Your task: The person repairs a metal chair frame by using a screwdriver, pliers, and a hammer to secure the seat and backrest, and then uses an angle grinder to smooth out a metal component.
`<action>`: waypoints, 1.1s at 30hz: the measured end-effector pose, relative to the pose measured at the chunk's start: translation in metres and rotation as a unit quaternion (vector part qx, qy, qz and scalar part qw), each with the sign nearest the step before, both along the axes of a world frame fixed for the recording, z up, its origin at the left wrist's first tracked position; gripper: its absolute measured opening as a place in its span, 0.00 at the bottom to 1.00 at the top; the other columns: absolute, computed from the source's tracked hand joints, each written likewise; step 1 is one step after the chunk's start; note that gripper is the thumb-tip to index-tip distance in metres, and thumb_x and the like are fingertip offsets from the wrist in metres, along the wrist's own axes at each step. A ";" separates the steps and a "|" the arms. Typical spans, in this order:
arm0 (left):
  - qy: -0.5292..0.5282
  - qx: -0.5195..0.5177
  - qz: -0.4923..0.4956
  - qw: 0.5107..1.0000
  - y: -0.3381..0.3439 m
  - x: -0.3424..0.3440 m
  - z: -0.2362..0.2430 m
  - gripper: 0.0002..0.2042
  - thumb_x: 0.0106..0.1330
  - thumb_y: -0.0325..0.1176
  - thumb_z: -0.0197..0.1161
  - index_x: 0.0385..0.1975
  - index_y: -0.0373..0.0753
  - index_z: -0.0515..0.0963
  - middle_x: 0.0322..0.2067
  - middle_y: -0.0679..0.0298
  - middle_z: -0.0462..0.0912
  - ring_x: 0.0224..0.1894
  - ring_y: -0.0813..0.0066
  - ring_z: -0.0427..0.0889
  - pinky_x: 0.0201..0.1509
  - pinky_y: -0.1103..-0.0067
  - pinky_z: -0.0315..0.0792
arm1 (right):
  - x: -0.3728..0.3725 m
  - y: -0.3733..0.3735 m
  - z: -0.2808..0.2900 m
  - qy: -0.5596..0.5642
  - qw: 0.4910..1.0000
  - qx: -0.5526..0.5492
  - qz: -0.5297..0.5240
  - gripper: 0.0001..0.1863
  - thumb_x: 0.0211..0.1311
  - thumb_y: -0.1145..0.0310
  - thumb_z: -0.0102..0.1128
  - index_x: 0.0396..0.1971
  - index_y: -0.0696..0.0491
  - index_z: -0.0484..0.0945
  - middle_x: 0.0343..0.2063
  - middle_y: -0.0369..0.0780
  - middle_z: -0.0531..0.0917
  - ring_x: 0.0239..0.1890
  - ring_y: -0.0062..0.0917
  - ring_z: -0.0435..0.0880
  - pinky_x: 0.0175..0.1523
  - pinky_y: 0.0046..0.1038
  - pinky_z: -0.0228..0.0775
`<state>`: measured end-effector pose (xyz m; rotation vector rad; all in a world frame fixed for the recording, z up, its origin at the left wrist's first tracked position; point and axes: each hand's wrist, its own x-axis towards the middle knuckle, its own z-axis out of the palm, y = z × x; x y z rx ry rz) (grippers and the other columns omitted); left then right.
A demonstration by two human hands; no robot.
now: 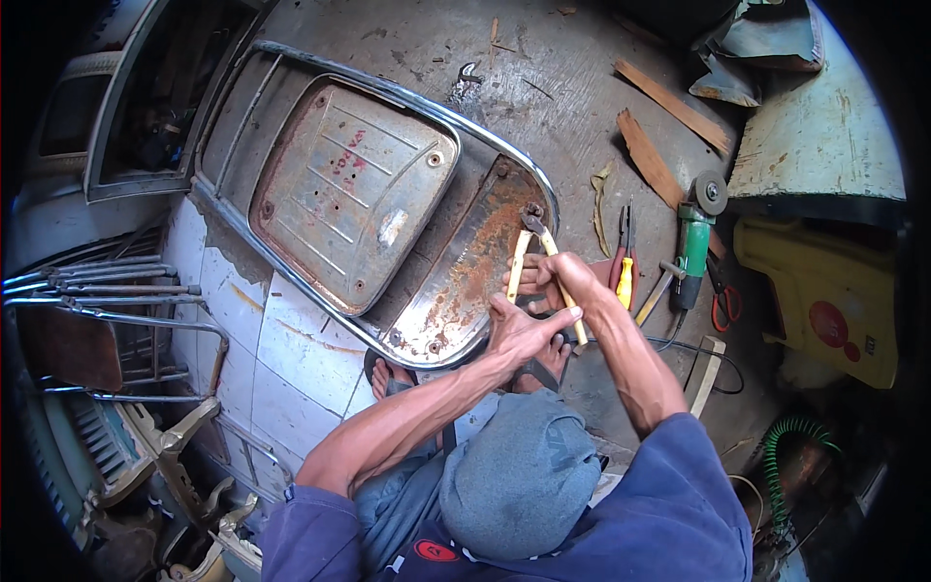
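A rusty metal chair frame (485, 124) of bent chrome tube lies on the floor in front of me, with a square seat pan (339, 213) and a curved, rust-stained back panel (475, 247). I hold pincers (520, 267) with cream-yellow handles, their jaws at a bolt or stud near the panel's right corner. The jaws' exact grip is too small to tell. My left hand (524, 325) is closed around the left handle. My right hand (574, 279) wraps the other handle, its fingers partly hidden behind it.
To the right lie pliers (626, 252), a yellow-handled screwdriver (626, 281), a hammer (659, 291), a green angle grinder (693, 242) and red-handled scissors (723, 306). Wood strips (674, 105) lie farther off. Stacked chair frames (145, 315) stand at left. My sandalled feet (388, 378) are near the panel.
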<state>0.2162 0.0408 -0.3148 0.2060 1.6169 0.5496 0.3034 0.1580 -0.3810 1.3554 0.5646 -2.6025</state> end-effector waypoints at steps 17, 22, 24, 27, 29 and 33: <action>0.317 0.104 -0.258 0.907 -0.016 -0.107 -0.022 0.23 0.75 0.57 0.51 0.43 0.39 0.72 0.31 0.56 0.79 0.34 0.58 0.80 0.39 0.59 0.73 | 0.007 -0.023 0.036 0.098 0.982 0.065 -0.145 0.32 0.55 0.85 0.48 0.63 0.55 0.60 0.50 0.49 0.78 0.51 0.40 0.85 0.47 0.39 0.90; 0.418 0.165 -0.315 0.836 -0.024 -0.149 -0.039 0.22 0.77 0.55 0.48 0.34 0.42 0.76 0.21 0.55 0.78 0.25 0.56 0.79 0.34 0.59 0.72 | 0.014 -0.071 0.008 0.102 0.982 0.053 -0.148 0.18 0.64 0.80 0.53 0.54 0.55 0.68 0.45 0.43 0.79 0.45 0.28 0.84 0.47 0.31 0.84; 0.325 0.082 -0.305 0.891 -0.022 -0.122 -0.036 0.21 0.78 0.54 0.49 0.36 0.42 0.76 0.21 0.57 0.78 0.23 0.60 0.79 0.30 0.60 0.71 | 0.012 -0.078 0.014 0.114 0.975 0.059 -0.183 0.17 0.65 0.78 0.55 0.53 0.54 0.69 0.44 0.42 0.79 0.45 0.28 0.84 0.50 0.31 0.83; 0.060 0.169 -0.150 0.972 -0.040 -0.046 -0.037 0.21 0.81 0.53 0.42 0.49 0.43 0.75 0.33 0.57 0.82 0.33 0.65 0.83 0.36 0.64 0.79 | 0.010 -0.087 0.014 0.129 0.934 0.105 -0.316 0.16 0.65 0.70 0.63 0.50 0.55 0.72 0.54 0.48 0.79 0.55 0.31 0.82 0.63 0.32 0.75; 0.062 0.151 -0.201 0.966 -0.049 -0.018 -0.034 0.23 0.82 0.48 0.39 0.62 0.39 0.70 0.48 0.47 0.82 0.47 0.51 0.85 0.54 0.60 0.78 | 0.018 -0.082 0.016 0.124 0.941 0.133 -0.287 0.17 0.66 0.69 0.64 0.50 0.58 0.72 0.59 0.51 0.77 0.55 0.33 0.83 0.62 0.34 0.76; 0.110 0.366 -0.355 0.853 -0.074 -0.057 -0.031 0.20 0.77 0.41 0.51 0.62 0.36 0.71 0.43 0.50 0.78 0.48 0.55 0.78 0.58 0.63 0.73 | 0.046 -0.070 0.033 0.027 0.973 0.192 -0.127 0.14 0.66 0.74 0.62 0.49 0.56 0.72 0.45 0.45 0.81 0.44 0.26 0.86 0.48 0.28 0.83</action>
